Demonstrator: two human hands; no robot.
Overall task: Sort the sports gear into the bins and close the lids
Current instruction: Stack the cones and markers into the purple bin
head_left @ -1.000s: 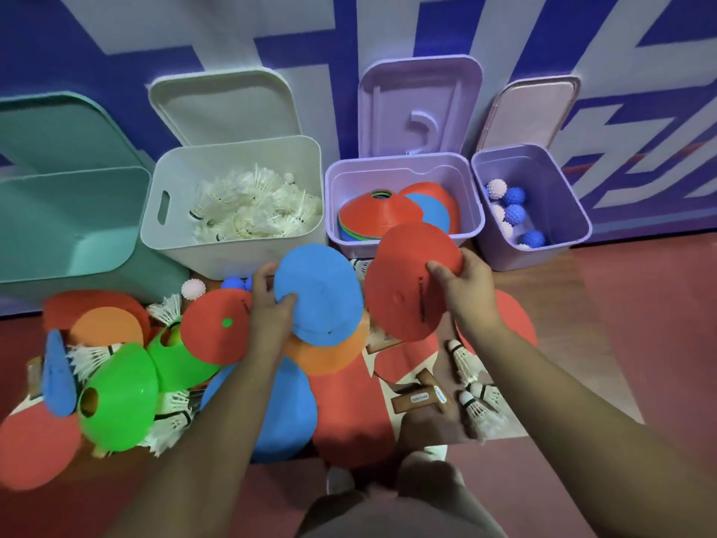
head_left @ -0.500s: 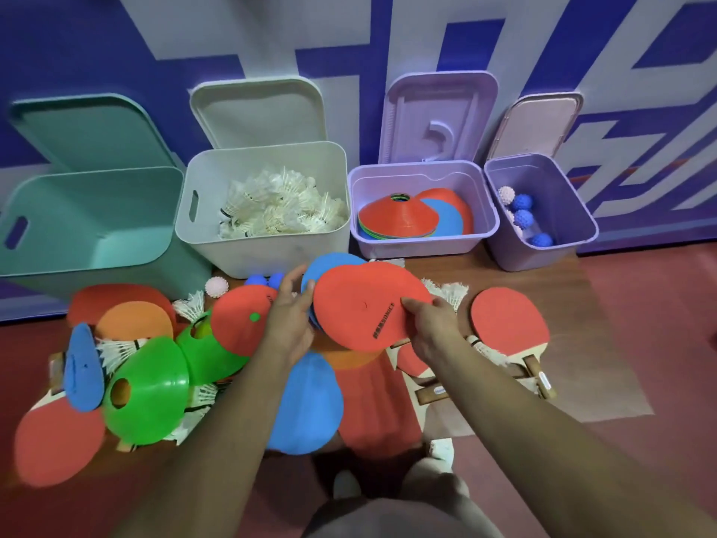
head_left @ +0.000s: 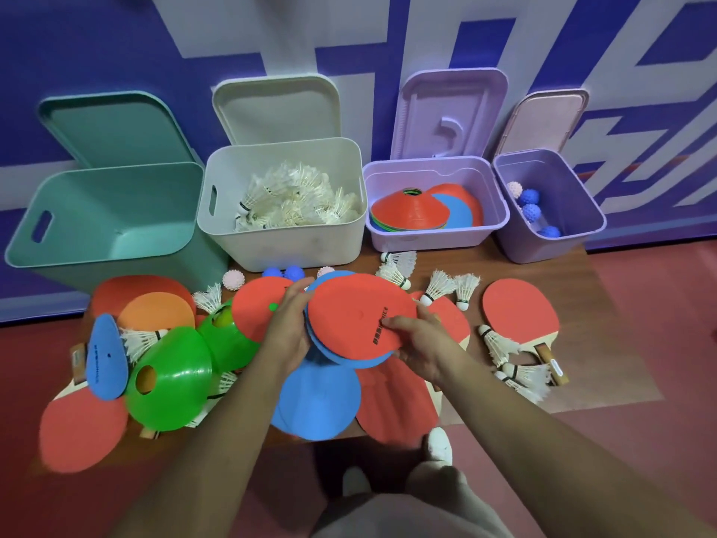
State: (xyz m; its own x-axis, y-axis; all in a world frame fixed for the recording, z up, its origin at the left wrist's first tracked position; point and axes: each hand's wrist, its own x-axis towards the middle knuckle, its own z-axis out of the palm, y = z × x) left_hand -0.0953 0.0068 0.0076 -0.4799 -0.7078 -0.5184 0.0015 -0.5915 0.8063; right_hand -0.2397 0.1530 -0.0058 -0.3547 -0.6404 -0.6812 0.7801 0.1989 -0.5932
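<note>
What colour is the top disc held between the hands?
The top disc is red with black lettering, over a blue disc; head view.

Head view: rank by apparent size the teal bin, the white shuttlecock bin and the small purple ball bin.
1. Teal plastic bin
2. White plastic bin
3. Small purple plastic bin, clearly smallest

4 bins (head_left: 434, 163) open-topped — lids (head_left: 279, 110) upright behind, shuttlecocks (head_left: 438, 286) clutter the mat (head_left: 578, 277)
</note>
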